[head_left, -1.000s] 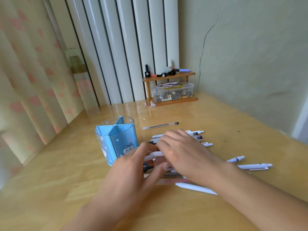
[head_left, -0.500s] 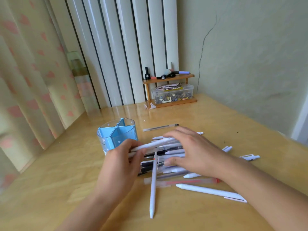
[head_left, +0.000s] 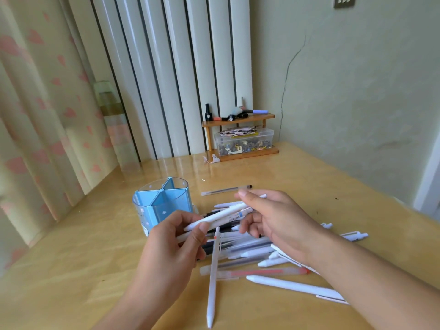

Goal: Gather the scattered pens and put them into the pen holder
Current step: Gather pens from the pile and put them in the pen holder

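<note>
A blue and clear pen holder (head_left: 162,206) with divided compartments stands on the wooden table, left of centre; I see no pens in it. A heap of several pens (head_left: 250,251), mostly white, lies to its right. My left hand (head_left: 173,244) pinches the near end of a white pen (head_left: 221,216) lifted above the heap, with another pen under its fingers. My right hand (head_left: 273,222) hovers over the heap at that pen's far end, fingers curled and apart. A white pen (head_left: 213,277) points toward me, and a red pen (head_left: 259,272) lies across the front.
A clear pen (head_left: 226,190) lies alone behind the heap. A small wooden shelf (head_left: 238,120) with a plastic box (head_left: 244,141) stands at the back by the wall. Curtains (head_left: 35,139) hang at the left. The table edge (head_left: 404,203) runs along the right.
Both hands lifted off the heap. My left hand raised a white pen by its end, and my right hand rose and loosened over the pens. The view came closer.
</note>
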